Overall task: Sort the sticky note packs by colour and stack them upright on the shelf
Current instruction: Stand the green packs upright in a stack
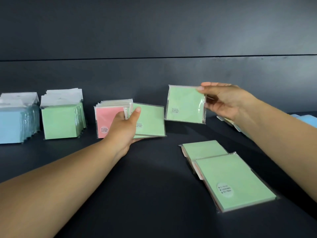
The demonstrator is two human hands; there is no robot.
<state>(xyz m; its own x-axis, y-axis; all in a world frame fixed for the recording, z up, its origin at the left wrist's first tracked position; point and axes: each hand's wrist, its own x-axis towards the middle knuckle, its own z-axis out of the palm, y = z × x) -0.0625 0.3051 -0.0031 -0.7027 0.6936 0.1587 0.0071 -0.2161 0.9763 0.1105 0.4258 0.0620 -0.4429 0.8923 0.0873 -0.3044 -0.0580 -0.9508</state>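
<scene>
My right hand [223,100] pinches one green sticky note pack [184,103] by its right edge and holds it in the air above the dark shelf [145,169]. My left hand [125,126] grips a small bundle of green packs [151,121] by its left side, thumb on top, just in front of an upright row of pink packs [108,117]. An upright row of green packs [60,122] stands left of the pink row. An upright row of blue packs [12,124] stands at the far left.
Two green packs [229,179] lie flat and overlapping at the front right of the shelf. More loose packs, blue and pale ones [305,119], lie at the right edge, partly hidden behind my right forearm. A dark wall panel [154,40] closes the back.
</scene>
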